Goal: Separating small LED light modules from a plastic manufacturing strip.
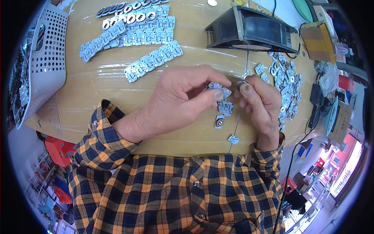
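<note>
My left hand (179,101) is closed, pinching a small blue-grey plate-like part (215,85) between thumb and fingers. Close by on the right, my right hand (261,102) pinches a small round grey piece (240,83), mostly covered by the fingertips. Just below the left fingertips is another blue-grey part (226,108); I cannot tell whether it touches the held one. Nearer to me lie a part with a dark round piece on it (219,121) and a single small part (233,139).
A row of similar parts (154,61) lies beyond my left hand, with more rows (146,35) behind. At right is a loose pile (286,84). A black fan (253,29) stands at the back; a grey perforated basket (48,54) is at left. A black cable (300,144) hangs at right.
</note>
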`<action>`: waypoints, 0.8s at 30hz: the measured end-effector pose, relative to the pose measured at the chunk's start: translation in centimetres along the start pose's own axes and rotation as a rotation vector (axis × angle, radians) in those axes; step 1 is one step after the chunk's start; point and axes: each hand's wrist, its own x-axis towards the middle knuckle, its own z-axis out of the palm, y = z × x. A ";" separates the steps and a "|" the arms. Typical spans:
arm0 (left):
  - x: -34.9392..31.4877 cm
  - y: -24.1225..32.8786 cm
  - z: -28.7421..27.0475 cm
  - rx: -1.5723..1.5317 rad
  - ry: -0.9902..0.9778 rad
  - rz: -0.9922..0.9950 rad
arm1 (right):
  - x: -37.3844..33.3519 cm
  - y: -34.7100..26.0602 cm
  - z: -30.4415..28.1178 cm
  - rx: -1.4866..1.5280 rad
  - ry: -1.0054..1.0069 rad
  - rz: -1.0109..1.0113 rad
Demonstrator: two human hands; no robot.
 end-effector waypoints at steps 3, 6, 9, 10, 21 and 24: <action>0.1 0.0 0.4 -0.201 0.083 -0.088 | -0.1 -0.5 0.0 0.028 -0.066 -0.049; 0.0 0.2 0.4 -0.327 0.101 -0.131 | 0.2 -0.6 0.9 0.002 -0.070 -0.120; 0.1 0.3 0.5 -0.394 0.093 -0.182 | 0.2 -0.1 1.4 0.006 -0.036 -0.135; 0.1 0.3 0.5 -0.444 0.098 -0.203 | 0.2 -0.1 1.7 0.007 -0.038 -0.136; 0.6 0.7 -0.3 -0.716 -0.051 -0.319 | -0.4 -0.7 1.5 0.780 -0.165 0.239; 0.5 0.2 -0.5 -0.669 -0.036 -0.262 | -0.2 -0.9 1.9 0.707 -0.060 0.241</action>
